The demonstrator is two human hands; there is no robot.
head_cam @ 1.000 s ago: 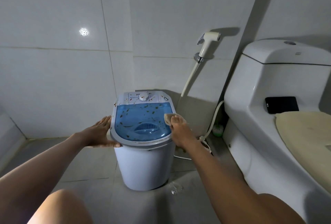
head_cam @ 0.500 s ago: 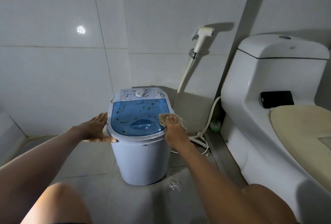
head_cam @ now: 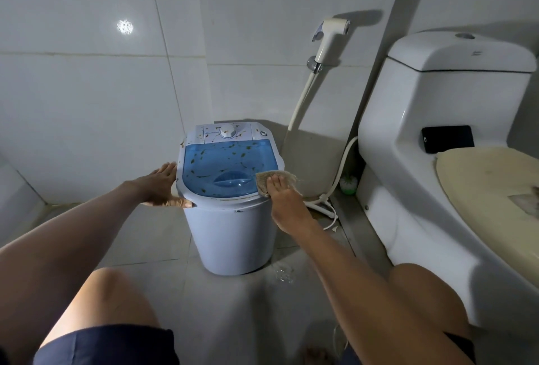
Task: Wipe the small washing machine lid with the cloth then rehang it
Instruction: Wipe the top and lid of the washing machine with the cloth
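A person crouches before a small washing machine (head_cam: 233,218) on a bathroom floor, its blue lid (head_cam: 227,169) flecked with brown and green bits. The left hand (head_cam: 162,186) lies spread flat against the machine's left rim, bracing it, while the right hand (head_cam: 284,198) presses a beige cloth (head_cam: 275,179) flat under its fingers at the lid's right edge. To wipe well, the cloth probably needs firm, overlapping strokes across the lid, gathering the bits toward one edge, with the left hand steadying the light tub so it does not tip
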